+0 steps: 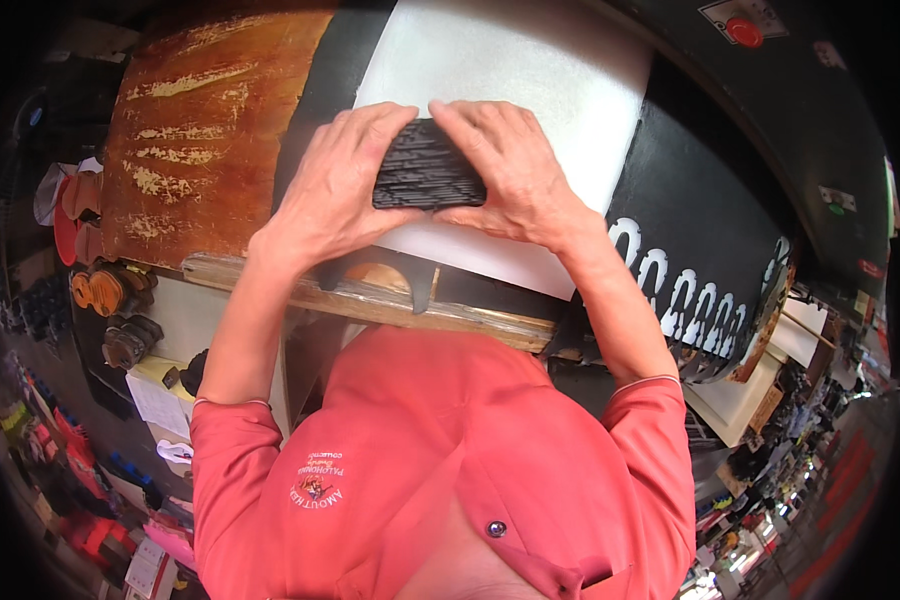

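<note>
Between my two hands sits a stack of thin black pieces [429,166], its layered edges facing me. My left hand [342,180] is wrapped round its left side, thumb along the near edge. On the opposite side my right hand [507,170] grips it the same way, fingers at the far corner. Both hands are over a large white sheet [510,60] on a black work surface [705,160]. Nearer to me, a dark curved piece [420,288] lies by the front edge.
Left of the sheet is a worn brown board [205,130] with pale scuffs. A row of white U-shaped pieces [653,272] runs along the right. A wooden edge strip [490,318] borders the front. A red push button [743,32] is at upper right; orange-brown stacked pieces [100,290] stand left.
</note>
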Motion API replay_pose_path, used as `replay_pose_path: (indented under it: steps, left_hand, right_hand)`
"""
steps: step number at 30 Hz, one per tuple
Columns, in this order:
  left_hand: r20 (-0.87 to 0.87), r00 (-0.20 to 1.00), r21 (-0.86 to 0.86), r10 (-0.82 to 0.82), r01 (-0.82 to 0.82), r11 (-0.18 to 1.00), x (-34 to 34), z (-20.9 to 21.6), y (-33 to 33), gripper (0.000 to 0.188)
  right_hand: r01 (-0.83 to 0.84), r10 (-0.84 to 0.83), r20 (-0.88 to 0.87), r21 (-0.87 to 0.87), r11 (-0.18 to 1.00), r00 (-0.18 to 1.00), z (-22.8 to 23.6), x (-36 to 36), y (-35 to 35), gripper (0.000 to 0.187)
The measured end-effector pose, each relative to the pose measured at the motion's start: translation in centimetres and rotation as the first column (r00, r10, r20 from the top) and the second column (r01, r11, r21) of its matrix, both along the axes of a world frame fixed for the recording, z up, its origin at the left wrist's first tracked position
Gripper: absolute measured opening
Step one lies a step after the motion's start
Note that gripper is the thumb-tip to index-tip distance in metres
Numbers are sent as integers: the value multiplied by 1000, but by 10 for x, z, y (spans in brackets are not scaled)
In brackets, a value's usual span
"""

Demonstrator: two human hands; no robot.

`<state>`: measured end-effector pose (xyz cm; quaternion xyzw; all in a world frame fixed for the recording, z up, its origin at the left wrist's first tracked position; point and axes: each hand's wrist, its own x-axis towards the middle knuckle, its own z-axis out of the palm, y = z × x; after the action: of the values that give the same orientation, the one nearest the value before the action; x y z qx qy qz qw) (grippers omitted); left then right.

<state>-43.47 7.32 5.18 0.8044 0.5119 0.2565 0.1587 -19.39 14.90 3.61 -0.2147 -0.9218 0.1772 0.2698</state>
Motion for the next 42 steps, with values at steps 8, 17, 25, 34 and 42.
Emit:
replay_pose_path:
  steps: [8, 17, 25, 34, 42]
  left_hand:
    - [-8, 1000, 28, -28, 28, 999, -4, -13, -2, 109]
    - [-65, 997, 69, 34, -29, 997, -1, -15, -3, 122]
    - [-23, 999, 41, 26, -25, 999, 0, -16, 2, 101]
    - [-31, 999, 82, 31, -29, 996, 10, -9, 1, 109]
    - [-21, 999, 167, 31, -27, 986, 5, -25, -1, 121]
  right_hand:
    - [127, -202, -263, -277, 953, 944, -36, 35, 16, 138]
    - [-5, -123, -267, -431, 902, 956, -51, 9, -4, 141]
    - [84, -81, 41, -75, 994, 996, -17, -4, 2, 121]
    - [136, -146, 233, 58, 989, 961, 6, 3, -15, 124]
    - [131, -154, 242, 111, 985, 958, 23, -22, -18, 126]
